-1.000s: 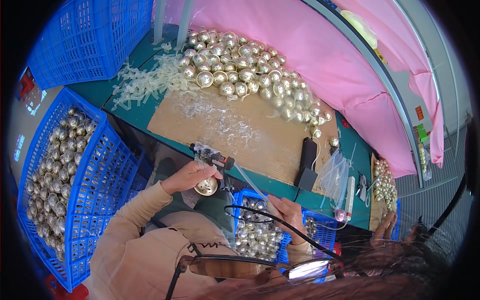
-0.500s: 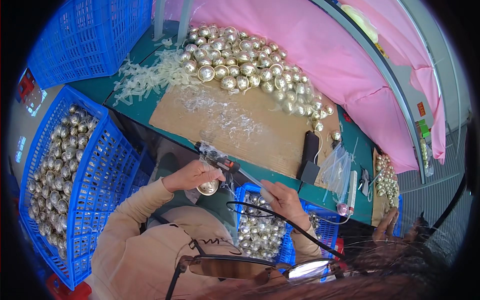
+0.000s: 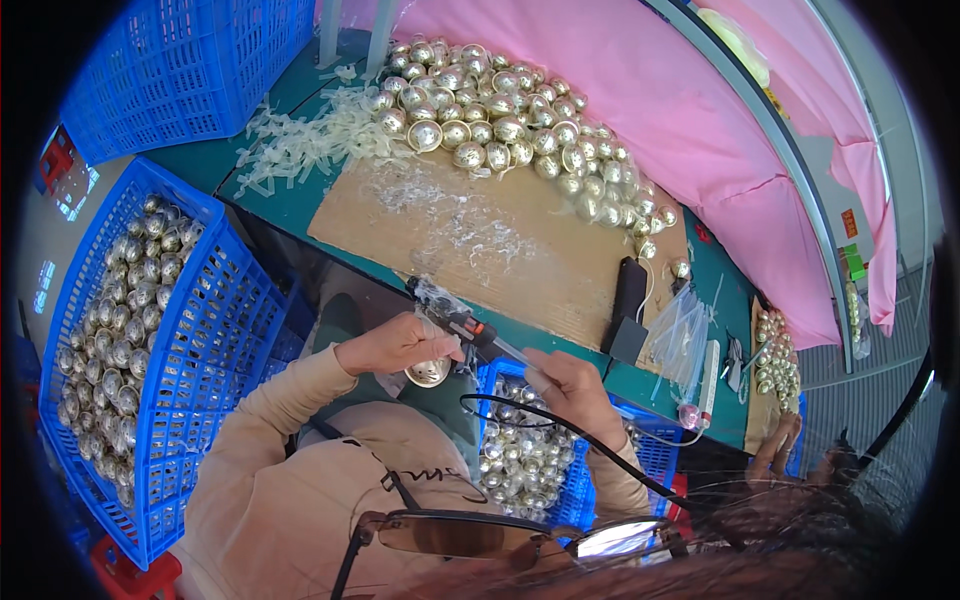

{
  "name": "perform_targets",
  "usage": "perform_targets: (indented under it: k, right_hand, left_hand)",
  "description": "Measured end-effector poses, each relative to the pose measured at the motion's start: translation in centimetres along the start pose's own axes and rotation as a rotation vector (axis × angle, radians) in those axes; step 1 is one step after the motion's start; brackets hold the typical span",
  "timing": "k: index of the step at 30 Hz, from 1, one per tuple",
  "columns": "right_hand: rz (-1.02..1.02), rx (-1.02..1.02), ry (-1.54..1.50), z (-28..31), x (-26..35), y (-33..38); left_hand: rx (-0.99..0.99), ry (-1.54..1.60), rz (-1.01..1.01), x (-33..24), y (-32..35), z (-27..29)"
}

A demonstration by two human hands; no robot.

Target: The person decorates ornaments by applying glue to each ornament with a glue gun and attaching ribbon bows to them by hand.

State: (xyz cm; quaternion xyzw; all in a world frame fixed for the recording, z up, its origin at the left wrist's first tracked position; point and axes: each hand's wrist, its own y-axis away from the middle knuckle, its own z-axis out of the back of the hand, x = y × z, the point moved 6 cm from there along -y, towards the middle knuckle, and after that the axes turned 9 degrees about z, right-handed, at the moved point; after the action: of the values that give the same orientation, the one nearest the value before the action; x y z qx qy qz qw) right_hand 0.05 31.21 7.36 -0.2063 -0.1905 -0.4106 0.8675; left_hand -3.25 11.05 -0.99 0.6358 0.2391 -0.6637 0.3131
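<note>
Over my lap, my left hand (image 3: pixel 402 343) is closed against a black glue gun (image 3: pixel 450 314) with an orange ring at its rear and white glue strands clinging to it. A shiny pale-gold ball (image 3: pixel 428 373) sits directly under the same fingers; how the grip divides between ball and gun is partly hidden. My right hand (image 3: pixel 578 392) is closed on a translucent glue stick (image 3: pixel 513 352), which runs to the rear of the gun. Brown cardboard (image 3: pixel 550 275) with glue scraps covers the table ahead of both hands.
Many similar balls (image 3: pixel 500 105) are heaped at the table's back, beside clear strips (image 3: pixel 300 145). A blue crate (image 3: pixel 215 330) of balls stands left; a smaller blue basket (image 3: pixel 575 490) is below my right hand. A black box (image 3: pixel 626 300), glue sticks (image 3: pixel 680 330) and power strip (image 3: pixel 708 385) lie right.
My right hand has come slightly closer to the glue gun, so less of the stick shows between them. The whole view has shifted a little. Left hand, gun and ball stay together.
</note>
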Motion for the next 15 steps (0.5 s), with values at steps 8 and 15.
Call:
perform_targets:
  k: [8, 15]
  right_hand:
    - [-0.027, 0.121, 0.206, -2.0, 1.7, -1.4]
    - [-0.025, -0.065, -0.123, -2.7, 0.5, -2.1]
  left_hand:
    - [-0.002, -0.176, -0.091, -0.5, 0.0, -0.9]
    - [0.039, -0.118, -0.05, -0.5, 0.0, -0.5]
